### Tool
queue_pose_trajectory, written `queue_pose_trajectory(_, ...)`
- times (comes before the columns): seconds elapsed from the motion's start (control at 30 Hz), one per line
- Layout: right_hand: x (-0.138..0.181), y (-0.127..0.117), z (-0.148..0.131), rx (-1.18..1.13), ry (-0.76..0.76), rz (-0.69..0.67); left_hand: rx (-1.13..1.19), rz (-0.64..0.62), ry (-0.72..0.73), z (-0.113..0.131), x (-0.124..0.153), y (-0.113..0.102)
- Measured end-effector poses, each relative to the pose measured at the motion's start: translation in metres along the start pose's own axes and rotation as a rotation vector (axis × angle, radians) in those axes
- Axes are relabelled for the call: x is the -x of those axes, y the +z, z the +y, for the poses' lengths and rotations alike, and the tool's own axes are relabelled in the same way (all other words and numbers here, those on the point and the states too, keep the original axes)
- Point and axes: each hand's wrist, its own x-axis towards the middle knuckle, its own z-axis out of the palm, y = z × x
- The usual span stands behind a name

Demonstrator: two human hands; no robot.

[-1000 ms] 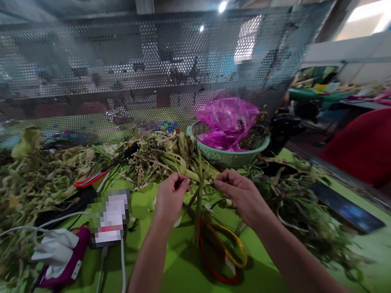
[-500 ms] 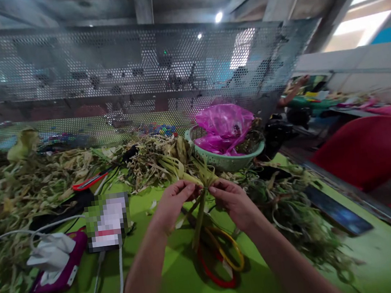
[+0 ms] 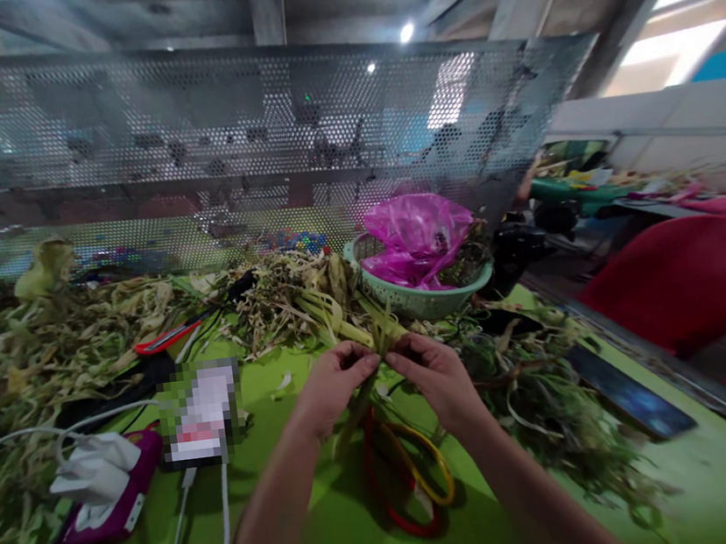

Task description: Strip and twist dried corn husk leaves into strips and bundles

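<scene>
My left hand (image 3: 342, 380) and my right hand (image 3: 429, 373) meet above the middle of the green table, thumbs and fingertips almost touching. Between them they pinch a bundle of dry yellow-green leaf strips (image 3: 383, 327). The strips fan upward from the pinch, and a few ends hang below it, partly behind my left hand. Both hands are closed on the bundle; the exact spot they press is hidden by the fingertips. Under the hands lie scissors with red and yellow handles (image 3: 427, 467), their blades out of sight.
Dried leaves (image 3: 97, 322) are heaped at left, greener stems (image 3: 565, 406) at right. A green basket (image 3: 419, 300) holds a pink plastic bag (image 3: 421, 234). Nearby lie a red cutter (image 3: 169, 336), a charging phone (image 3: 201, 411), a purple power strip (image 3: 118, 514) and a dark phone (image 3: 633, 393).
Both hands have drawn closer together at the bundle, thumbs now nearly meeting. The hanging strip ends have swung left and are less visible. A person's arm at far right has mostly left view.
</scene>
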Motion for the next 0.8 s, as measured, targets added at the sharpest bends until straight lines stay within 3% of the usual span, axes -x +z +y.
queue_pose_trajectory(0.27,0.0025,-0.0016,-0.0029,0.098,-0.043,-0.026,-0.322,0.089,0.115,0.0011,0.0019,0.0026)
queue_pose_trajectory(0.4,0.0024,0.0003,0.0005,0.158,-0.1,0.029,-0.604,0.082,0.217,0.0012,0.0043,0.0024)
queue_pose_trajectory(0.53,0.0006,0.0,0.006,0.205,-0.135,-0.002,-0.795,0.111,0.31,-0.0004,0.0058,0.0049)
queue_pose_trajectory(0.63,-0.0012,-0.0008,0.0062,0.227,-0.114,-0.02,-0.722,0.116,0.265,-0.0018,0.0047,0.0055)
queue_pose_trajectory(0.8,-0.0018,-0.0011,0.0019,0.215,-0.051,0.008,-0.323,0.105,0.125,-0.0014,-0.001,0.0023)
